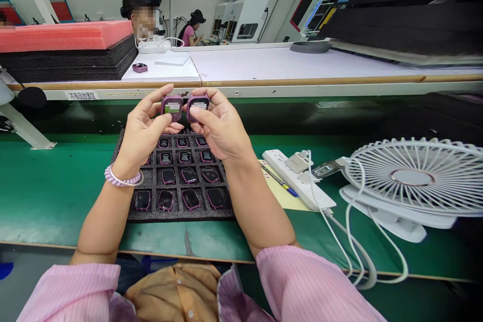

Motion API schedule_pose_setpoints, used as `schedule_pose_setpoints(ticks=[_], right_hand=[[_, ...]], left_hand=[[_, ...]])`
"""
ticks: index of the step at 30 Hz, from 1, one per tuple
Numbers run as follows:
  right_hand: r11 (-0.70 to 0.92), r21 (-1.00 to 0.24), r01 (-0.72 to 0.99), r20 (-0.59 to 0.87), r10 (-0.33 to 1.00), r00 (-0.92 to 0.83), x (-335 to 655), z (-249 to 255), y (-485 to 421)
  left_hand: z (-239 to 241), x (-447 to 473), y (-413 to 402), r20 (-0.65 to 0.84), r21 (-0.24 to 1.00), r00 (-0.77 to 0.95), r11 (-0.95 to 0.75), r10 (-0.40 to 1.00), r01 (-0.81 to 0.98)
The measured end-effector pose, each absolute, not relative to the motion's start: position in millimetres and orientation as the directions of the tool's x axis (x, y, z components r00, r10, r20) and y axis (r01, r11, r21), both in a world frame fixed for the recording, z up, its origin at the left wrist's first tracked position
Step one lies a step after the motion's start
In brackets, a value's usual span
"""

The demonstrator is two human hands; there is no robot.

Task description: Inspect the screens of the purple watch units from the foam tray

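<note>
My left hand [145,128] pinches a small purple watch body [172,106] with a lit screen, held up above the tray. Right beside it, my right hand [219,126] grips a second purple watch body [197,103], its screen lit too. The two devices sit side by side, almost touching. Below both hands lies a black foam tray [177,214] on the green mat, its pockets filled with several more purple watch bodies [190,198] with dark screens. A beaded band circles my left wrist.
A white power strip [281,168] with plugs and cables, a pen [277,180] on yellow paper and a white desk fan [413,181] lie to the right. Across a raised shelf, another person sits behind pink and black foam sheets [66,35]; a lone watch body [140,67] rests there.
</note>
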State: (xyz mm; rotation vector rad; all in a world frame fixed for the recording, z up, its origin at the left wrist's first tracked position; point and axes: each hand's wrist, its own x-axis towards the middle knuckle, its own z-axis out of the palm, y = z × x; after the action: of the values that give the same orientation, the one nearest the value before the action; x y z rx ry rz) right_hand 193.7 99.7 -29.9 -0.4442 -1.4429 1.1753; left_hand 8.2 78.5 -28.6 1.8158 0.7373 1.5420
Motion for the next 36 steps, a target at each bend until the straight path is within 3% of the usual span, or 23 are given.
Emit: schedule_pose_setpoints(ticks=[13,20,23,25,27,29,31,33,36], right_hand=[[0.293,-0.856,-0.425,0.449,0.83,-0.331,195,-32,108],[0.259,-0.873,-0.414,0.427,0.816,-0.389,190,-31,100],[0.23,-0.905,-0.358,0.388,0.789,-0.476,176,-44,101],[0.216,-0.942,-0.255,0.327,0.758,-0.565,163,-59,102],[0.296,-0.954,-0.043,0.255,0.732,-0.632,147,-77,102],[0.47,-0.856,0.217,0.22,0.71,-0.669,132,-94,97],[0.612,-0.679,0.405,0.196,0.682,-0.704,120,-108,91],[0.662,-0.558,0.5,0.133,0.667,-0.733,110,-118,85],[0.654,-0.501,0.567,0.052,0.677,-0.734,99,-126,80]], left_hand=[[-29,8,81,0.642,0.758,0.129,-0.651,0.755,0.036],[-21,10,69,0.502,0.865,0.092,-0.501,0.86,-0.031],[-20,-15,62,0.407,0.909,0.096,-0.413,0.908,0.059],[-24,-42,56,0.359,0.906,0.094,-0.371,0.929,0.203],[-33,-72,47,0.318,0.855,0.103,-0.332,0.942,0.399],[-49,-100,38,0.248,0.759,0.112,-0.265,0.962,0.595],[-70,-123,30,0.177,0.646,0.121,-0.208,0.977,0.735],[-93,-138,25,0.095,0.56,0.147,-0.175,0.985,0.81],[-116,-148,19,0.008,0.477,0.15,-0.136,0.989,0.868]])
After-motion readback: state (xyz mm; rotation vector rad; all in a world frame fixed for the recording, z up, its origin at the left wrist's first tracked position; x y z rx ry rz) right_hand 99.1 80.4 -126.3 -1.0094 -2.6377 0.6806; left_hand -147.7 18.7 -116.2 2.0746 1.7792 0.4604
